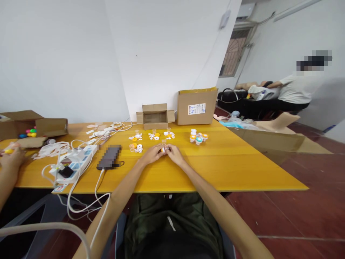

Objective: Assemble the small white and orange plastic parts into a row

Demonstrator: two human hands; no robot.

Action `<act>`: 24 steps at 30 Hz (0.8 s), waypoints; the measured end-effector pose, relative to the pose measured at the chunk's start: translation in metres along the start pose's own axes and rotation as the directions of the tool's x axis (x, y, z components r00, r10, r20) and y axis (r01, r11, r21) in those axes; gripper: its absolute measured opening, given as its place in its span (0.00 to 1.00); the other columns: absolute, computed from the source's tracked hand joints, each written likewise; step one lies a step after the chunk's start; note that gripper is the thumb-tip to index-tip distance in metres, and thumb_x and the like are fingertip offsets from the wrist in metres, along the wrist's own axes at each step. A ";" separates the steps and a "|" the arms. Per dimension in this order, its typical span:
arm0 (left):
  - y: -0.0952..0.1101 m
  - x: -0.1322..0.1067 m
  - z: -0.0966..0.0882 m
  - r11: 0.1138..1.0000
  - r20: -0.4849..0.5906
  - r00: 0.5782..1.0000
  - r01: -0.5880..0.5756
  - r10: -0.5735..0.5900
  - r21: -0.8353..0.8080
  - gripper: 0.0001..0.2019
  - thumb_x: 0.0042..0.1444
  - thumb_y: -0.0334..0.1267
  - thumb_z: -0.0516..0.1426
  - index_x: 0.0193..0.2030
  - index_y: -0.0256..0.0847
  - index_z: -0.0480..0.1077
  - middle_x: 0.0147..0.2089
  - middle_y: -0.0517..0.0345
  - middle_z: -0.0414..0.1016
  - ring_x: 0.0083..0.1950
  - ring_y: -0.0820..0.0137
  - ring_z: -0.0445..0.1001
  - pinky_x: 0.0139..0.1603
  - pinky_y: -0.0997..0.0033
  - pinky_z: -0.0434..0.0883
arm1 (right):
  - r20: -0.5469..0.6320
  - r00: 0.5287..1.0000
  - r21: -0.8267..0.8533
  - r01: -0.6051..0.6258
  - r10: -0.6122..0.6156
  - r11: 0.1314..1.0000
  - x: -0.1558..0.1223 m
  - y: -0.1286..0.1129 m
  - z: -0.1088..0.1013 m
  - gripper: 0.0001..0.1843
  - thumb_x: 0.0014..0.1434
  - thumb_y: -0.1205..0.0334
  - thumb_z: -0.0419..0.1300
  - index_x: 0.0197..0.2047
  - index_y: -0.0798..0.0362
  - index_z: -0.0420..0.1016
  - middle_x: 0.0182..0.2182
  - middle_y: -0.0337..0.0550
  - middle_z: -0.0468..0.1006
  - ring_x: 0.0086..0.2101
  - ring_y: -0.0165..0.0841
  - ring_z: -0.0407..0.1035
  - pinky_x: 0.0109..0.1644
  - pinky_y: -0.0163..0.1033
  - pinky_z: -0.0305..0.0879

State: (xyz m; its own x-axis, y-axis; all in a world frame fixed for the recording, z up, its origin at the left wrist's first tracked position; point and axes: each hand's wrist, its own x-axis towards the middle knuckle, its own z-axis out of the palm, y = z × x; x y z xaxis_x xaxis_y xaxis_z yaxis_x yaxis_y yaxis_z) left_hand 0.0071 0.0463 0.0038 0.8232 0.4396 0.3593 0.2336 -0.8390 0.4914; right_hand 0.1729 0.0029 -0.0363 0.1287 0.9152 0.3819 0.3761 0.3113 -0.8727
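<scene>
My left hand (pixel 153 154) and my right hand (pixel 174 154) meet over the middle of the yellow table, fingers closed around a small orange-and-white plastic piece (pixel 162 150). Most of that piece is hidden by the fingers. Just beyond my hands lie several small groups of parts: clear cups (pixel 132 147), orange rings (pixel 134 139), white caps (pixel 139 146) and little white wheel-like pieces (pixel 173 135). To the right stands a cluster of small capped containers (pixel 198 140) with white, orange and blue parts.
A small open cardboard box (pixel 155 118) and a larger closed box (pixel 197 108) stand at the back. On the left are a phone (pixel 109 157), a power strip (pixel 83 160) and looping white cables. A co-worker's hand (pixel 12 158) holds something yellow. Another person (pixel 299 86) sits far right.
</scene>
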 end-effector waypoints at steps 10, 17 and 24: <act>-0.006 -0.001 -0.001 1.000 -0.007 1.000 -0.009 0.008 -0.026 0.17 0.69 0.50 0.51 0.47 0.42 0.75 0.39 0.53 0.76 0.44 0.61 0.73 0.51 0.62 0.71 | 0.008 1.000 0.061 -0.003 0.003 0.998 0.000 0.001 -0.002 0.07 0.54 0.57 0.56 0.27 0.48 0.71 0.26 0.37 0.76 0.29 0.34 0.70 0.38 0.40 0.69; -0.004 -0.001 0.000 0.998 -0.050 0.997 0.055 -0.054 0.018 0.10 0.65 0.43 0.57 0.47 0.42 0.76 0.41 0.54 0.77 0.44 0.63 0.74 0.51 0.64 0.72 | -0.003 0.999 0.098 -0.038 0.038 0.994 0.000 0.001 -0.002 0.07 0.53 0.57 0.59 0.26 0.49 0.72 0.26 0.38 0.77 0.30 0.34 0.72 0.37 0.39 0.71; -0.005 -0.001 0.002 0.993 -0.094 0.988 0.119 -0.118 0.005 0.11 0.59 0.37 0.59 0.48 0.43 0.75 0.45 0.55 0.79 0.44 0.63 0.76 0.51 0.63 0.73 | -0.015 1.000 0.106 -0.023 0.024 0.994 0.000 -0.001 -0.002 0.06 0.52 0.56 0.60 0.29 0.49 0.74 0.26 0.37 0.78 0.30 0.35 0.73 0.39 0.40 0.71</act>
State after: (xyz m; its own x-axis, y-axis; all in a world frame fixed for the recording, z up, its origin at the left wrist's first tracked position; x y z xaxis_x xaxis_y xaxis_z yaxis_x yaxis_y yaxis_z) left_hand 0.0066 0.0493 -0.0006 0.7373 0.5640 0.3718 0.3328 -0.7822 0.5267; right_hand 0.1743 0.0019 -0.0350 0.1513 0.9187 0.3649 0.2735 0.3158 -0.9085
